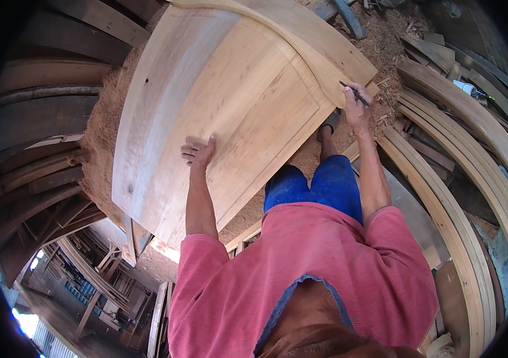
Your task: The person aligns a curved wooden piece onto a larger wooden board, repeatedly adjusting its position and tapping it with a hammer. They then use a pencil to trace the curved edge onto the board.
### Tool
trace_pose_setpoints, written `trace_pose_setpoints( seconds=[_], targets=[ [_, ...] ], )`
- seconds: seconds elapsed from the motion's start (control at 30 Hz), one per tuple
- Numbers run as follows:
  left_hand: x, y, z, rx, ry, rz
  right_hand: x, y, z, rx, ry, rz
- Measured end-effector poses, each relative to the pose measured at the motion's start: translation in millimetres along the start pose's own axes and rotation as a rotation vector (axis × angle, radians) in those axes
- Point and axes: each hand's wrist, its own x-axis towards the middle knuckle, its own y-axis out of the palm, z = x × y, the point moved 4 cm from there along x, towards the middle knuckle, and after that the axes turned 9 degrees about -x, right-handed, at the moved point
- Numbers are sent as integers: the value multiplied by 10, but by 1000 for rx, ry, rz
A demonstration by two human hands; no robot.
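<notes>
Left hand lies flat, fingers spread, on the big wooden panel. Right hand pinches a pencil at the panel's curved edge, sawdust piled around.

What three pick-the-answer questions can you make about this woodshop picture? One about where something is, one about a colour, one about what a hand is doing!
1. Where does the left hand rest?
A. flat on the big wooden panel
B. on the sawdust
C. on the knee

2. What colour is the shirt?
A. green
B. pinkish red
C. white

3. What is the right hand doing?
A. hanging empty
B. gripping a hammer
C. holding a pencil at the panel's curved edge

Answers:
1. A, its fingers are spread on the pale boards.
2. B, the sleeves and back are pinkish red above blue shorts.
3. C, a thin dark pencil sticks out from its closed fingers.
</notes>
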Motion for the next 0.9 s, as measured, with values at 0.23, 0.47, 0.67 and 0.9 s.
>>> trace_pose_setpoints(
  seconds=[0.23, 0.47, 0.67, 0.9],
  targets=[
    [79, 25, 60, 1, -11, 35, 143, -81, -22, 4, -57, -80],
    [108, 50, 57, 3, -12, 32, 157, -166, -70, -4, -29, -56],
    [157, 72, 135, 7, -17, 39, 244, -148, -112, -45, -58, -74],
    [126, 39, 86, -17, 5, 42, 257, -179, -131, -80, -101, -100]
  ],
)
